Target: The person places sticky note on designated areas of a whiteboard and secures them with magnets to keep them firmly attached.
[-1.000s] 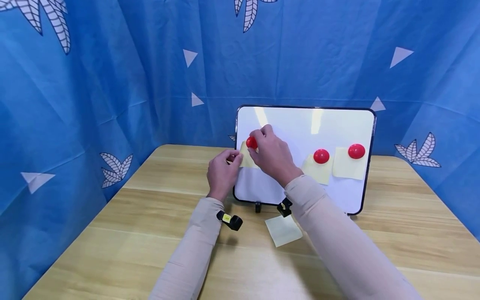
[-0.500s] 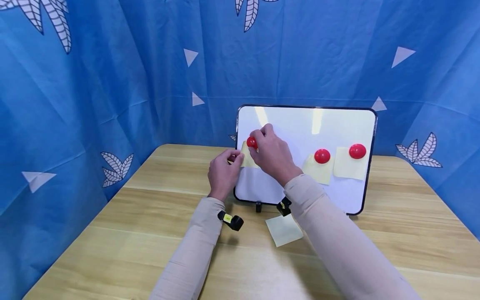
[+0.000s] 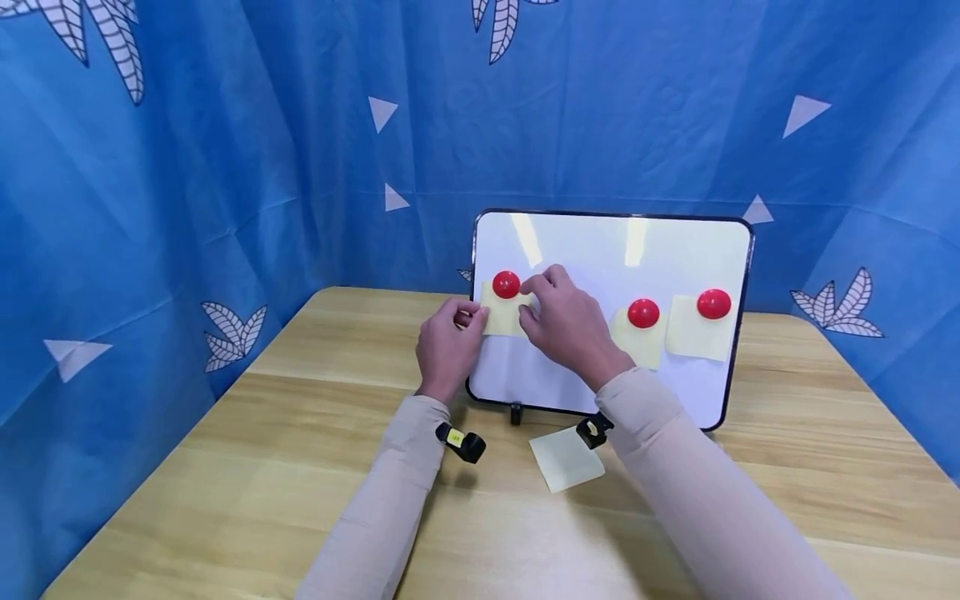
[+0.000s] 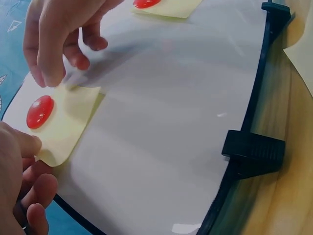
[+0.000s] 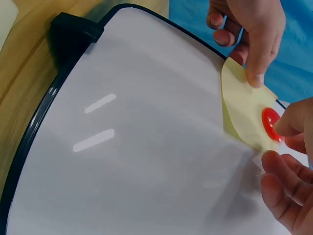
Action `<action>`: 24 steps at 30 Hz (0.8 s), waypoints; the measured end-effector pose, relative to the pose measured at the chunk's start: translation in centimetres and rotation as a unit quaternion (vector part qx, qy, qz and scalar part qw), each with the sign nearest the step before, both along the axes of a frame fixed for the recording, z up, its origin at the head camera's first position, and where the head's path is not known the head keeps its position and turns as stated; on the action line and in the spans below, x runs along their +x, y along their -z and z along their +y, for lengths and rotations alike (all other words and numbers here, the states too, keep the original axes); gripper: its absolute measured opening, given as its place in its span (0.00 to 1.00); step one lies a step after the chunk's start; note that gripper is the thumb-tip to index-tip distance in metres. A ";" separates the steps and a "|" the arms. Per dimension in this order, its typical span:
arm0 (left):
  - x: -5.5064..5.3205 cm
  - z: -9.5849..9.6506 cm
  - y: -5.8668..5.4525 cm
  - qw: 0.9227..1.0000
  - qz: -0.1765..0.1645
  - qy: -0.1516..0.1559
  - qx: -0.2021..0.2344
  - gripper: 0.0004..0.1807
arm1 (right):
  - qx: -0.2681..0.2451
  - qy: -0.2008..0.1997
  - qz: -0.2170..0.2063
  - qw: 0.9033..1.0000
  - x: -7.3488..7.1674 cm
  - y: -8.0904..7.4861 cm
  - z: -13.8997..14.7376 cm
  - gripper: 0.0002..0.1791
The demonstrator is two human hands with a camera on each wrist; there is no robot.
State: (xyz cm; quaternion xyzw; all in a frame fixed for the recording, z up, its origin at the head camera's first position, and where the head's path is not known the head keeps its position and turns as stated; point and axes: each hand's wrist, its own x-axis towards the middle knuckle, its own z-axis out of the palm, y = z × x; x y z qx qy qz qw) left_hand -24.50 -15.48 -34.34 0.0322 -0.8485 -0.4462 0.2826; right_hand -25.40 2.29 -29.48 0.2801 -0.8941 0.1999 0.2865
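Note:
A whiteboard (image 3: 547, 375) with a black frame stands on the table. On its left side a red round magnet (image 3: 506, 285) sits on a pale yellow sticky note (image 3: 504, 321). My left hand (image 3: 450, 343) pinches the note's left edge, thumb on the paper (image 5: 239, 93) and fingers behind the edge. My right hand (image 3: 573, 325) is just right of that magnet, fingers loosely bent and holding nothing. In the left wrist view the right fingertips hover near the note's upper corner, with a gap to the magnet (image 4: 40, 112).
Two more sticky notes, a tilted one (image 3: 639, 346) and a straighter one (image 3: 701, 333), hang on the board's right under red magnets. Another loose note (image 3: 566, 460) lies on the wooden table (image 3: 300, 467) before the board. A blue curtain (image 3: 300, 125) hangs behind.
My right hand has let go of the left magnet and moved a little right and down, leaving the magnet on the note. The left hand stays at the note's edge.

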 end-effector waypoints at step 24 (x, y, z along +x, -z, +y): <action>0.1 0.5 0.7 0.996 0.036 0.021 0.078 0.14 | -0.023 0.018 -0.039 0.999 3.1 1.6 5.8 0.14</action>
